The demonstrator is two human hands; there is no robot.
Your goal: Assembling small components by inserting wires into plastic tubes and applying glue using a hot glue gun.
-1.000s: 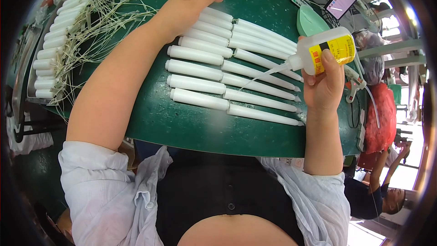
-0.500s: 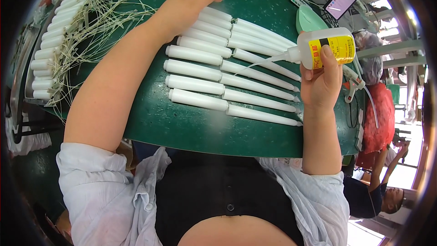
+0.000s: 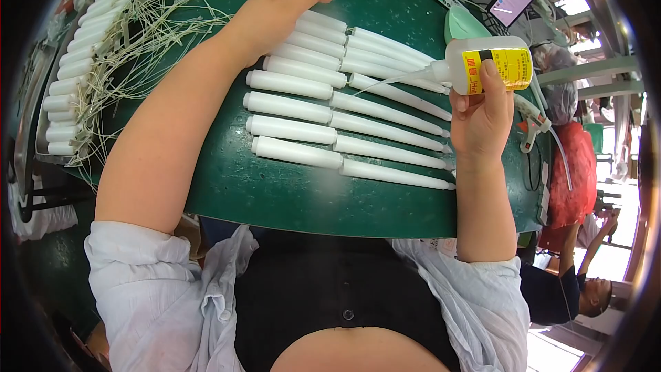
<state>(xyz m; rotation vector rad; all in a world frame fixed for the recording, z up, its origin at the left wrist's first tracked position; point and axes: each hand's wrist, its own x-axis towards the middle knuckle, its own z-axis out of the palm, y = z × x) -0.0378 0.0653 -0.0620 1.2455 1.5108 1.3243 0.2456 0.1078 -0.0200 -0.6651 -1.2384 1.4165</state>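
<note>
My right hand grips a translucent squeeze bottle with a yellow label, tilted so its long thin nozzle points left. The nozzle tip hovers over or touches a white tapered stick near the middle of the row; which, I cannot tell. Several such sticks lie side by side, each with a thick white tube on the left meeting a slimmer tapered piece. My left hand rests at the far left end of the row, fingers stretched out; its underside and the tube ends beneath are hidden.
At the left, a metal tray holds several white tubes with pale loose wires spilling onto the green table. Toward the far right are a light-green bowl, a phone and a white glue gun. Beyond stands a red bag; another person is at the right.
The bottle in my right hand has shifted slightly away from me, and its nozzle tip has moved farther up the row of sticks. My left hand stays nearly where it was.
</note>
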